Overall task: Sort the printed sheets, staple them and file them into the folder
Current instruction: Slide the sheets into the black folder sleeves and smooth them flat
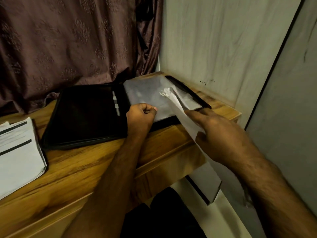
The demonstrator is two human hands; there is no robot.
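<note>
Centre frame: our left hand [140, 115] pinches the folder [85, 115] sleeve [147, 95]; our right hand [221, 134] grips stapled sheets [181, 109]. Left edge: paper stack [18, 152].

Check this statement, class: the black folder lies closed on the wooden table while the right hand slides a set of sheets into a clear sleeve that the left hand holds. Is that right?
One detail is wrong. The head view shows the black folder lying open, not closed, on the wooden table. The rest stands: the right hand slides the sheets into the clear sleeve, which the left hand pinches at its near edge.
</note>
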